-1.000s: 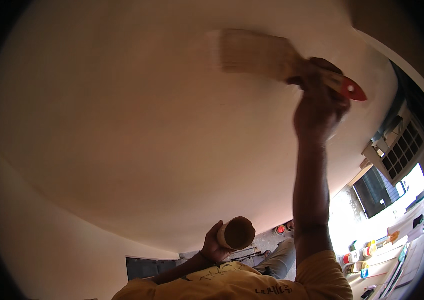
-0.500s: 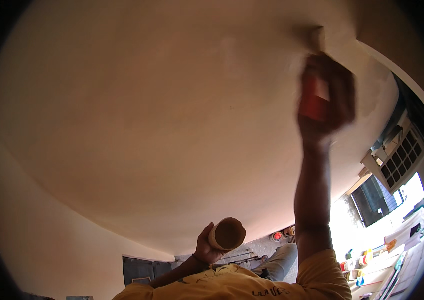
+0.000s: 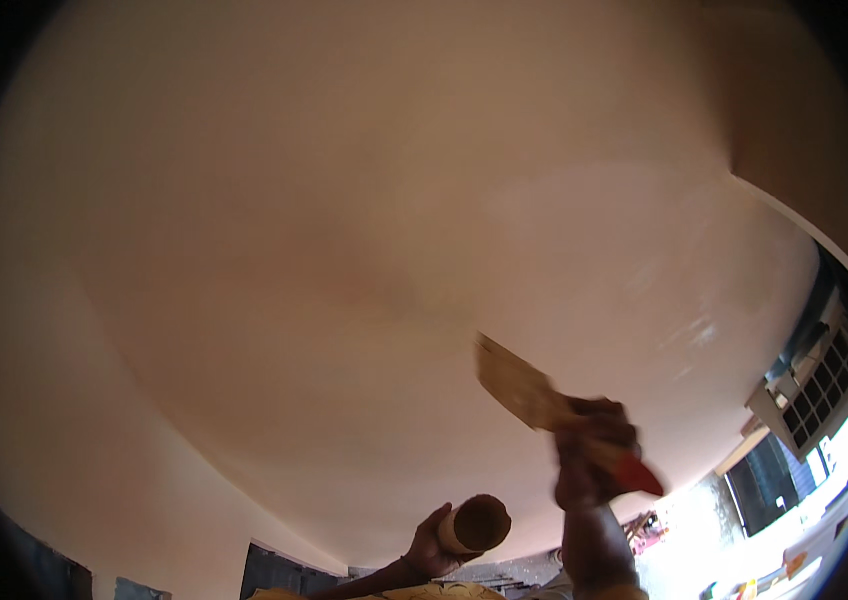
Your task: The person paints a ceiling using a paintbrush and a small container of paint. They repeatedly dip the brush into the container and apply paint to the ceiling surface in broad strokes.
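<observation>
My right hand (image 3: pixel 592 450) is closed round the red handle (image 3: pixel 639 473) of a putty knife. Its broad, tan-coated blade (image 3: pixel 519 385) points up and left in front of a beige-pink wall (image 3: pixel 324 250). Whether the blade touches the wall I cannot tell. Lower down, my left hand (image 3: pixel 428 552) grips a round, pale tub (image 3: pixel 482 523) from its left side. The tub is tilted with its mouth toward me, and its inside looks brown. What it contains is too dark to make out.
A wall corner edge (image 3: pixel 789 215) runs down the upper right. Beyond it are a dark-paned frame (image 3: pixel 824 388) and a dark opening (image 3: pixel 762 485) beside bright light. Several blurred items lie low on the right. A dark panel (image 3: pixel 279 572) stands at the lower left.
My right hand has come down from high on the wall, and the knife blade now points left. My left hand and the tub appear slightly lower and further right as the view shifts.
</observation>
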The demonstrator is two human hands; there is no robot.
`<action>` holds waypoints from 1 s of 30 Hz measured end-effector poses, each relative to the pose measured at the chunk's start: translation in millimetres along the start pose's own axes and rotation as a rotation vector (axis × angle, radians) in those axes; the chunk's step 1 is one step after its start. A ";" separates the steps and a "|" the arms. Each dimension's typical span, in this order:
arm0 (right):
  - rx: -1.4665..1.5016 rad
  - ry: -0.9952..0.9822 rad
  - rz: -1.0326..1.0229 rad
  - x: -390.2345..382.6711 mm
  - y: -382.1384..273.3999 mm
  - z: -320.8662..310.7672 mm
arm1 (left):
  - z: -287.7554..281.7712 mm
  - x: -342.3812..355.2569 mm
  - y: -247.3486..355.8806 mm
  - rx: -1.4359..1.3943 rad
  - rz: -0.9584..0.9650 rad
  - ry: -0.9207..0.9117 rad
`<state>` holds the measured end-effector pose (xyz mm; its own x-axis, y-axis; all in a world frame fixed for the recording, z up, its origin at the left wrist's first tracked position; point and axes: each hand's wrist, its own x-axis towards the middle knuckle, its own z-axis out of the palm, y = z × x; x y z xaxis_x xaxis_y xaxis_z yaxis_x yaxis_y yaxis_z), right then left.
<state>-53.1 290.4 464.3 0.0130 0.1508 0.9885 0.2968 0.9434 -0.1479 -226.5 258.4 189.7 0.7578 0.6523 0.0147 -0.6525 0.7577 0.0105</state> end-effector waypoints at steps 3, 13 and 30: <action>0.135 0.502 0.456 -43.0 1.5 -34.7 | 1.3 -5.0 -2.2 0.086 0.022 0.149; -0.067 0.775 0.943 -79.6 -27.0 -99.7 | 22.2 4.2 -15.7 0.221 0.304 0.063; 0.229 0.411 0.926 -85.3 -37.3 -52.1 | 7.0 -7.3 10.2 0.175 0.458 0.073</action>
<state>-15.5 227.0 387.2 0.4810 0.7734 0.4129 -0.1837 0.5494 -0.8151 -238.8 261.2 196.7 0.3869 0.9220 -0.0129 -0.9048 0.3823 0.1875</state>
